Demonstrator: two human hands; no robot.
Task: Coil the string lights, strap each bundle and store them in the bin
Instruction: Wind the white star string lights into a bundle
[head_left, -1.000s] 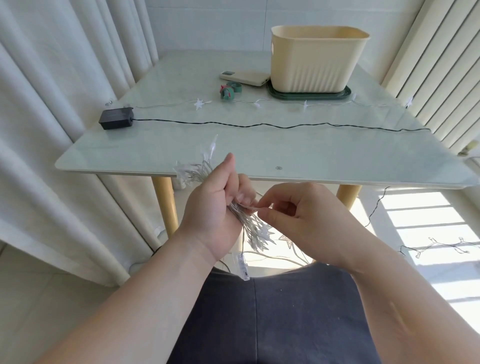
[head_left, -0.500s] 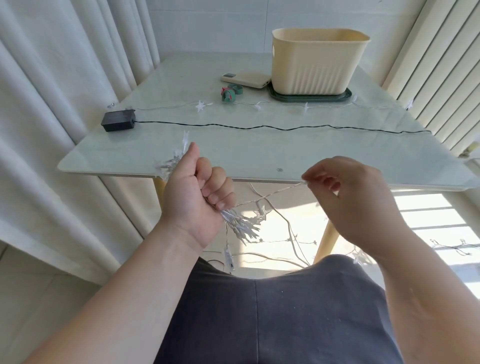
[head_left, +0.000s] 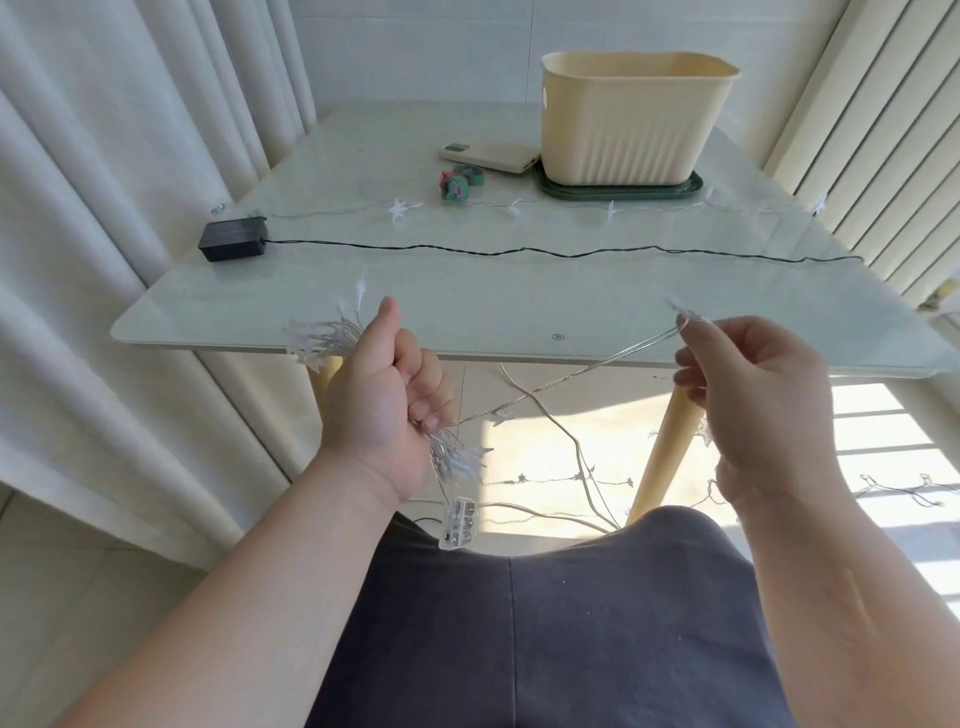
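Note:
My left hand (head_left: 384, 400) grips a coiled bundle of clear star string lights (head_left: 322, 338), with stars sticking out above and below the fist. A small clear battery box (head_left: 458, 522) dangles under it. My right hand (head_left: 748, 395) pinches the loose wire (head_left: 571, 374) near a star and holds it out to the right, taut between both hands. The rest of that strand trails to the floor. The cream bin (head_left: 628, 119) stands on a green lid at the table's far side. Green straps (head_left: 460, 182) lie left of the bin.
A second star strand (head_left: 613, 210) and a black wire (head_left: 519, 253) with a black battery box (head_left: 234, 240) lie across the glass table (head_left: 467, 306). A cream power bank (head_left: 491, 157) sits by the bin. Curtains hang left, blinds right. Wooden table legs stand below.
My right hand has pulled away from the left hand, up and to the right, drawing out a length of wire. My left hand closed into a fist on the bundle.

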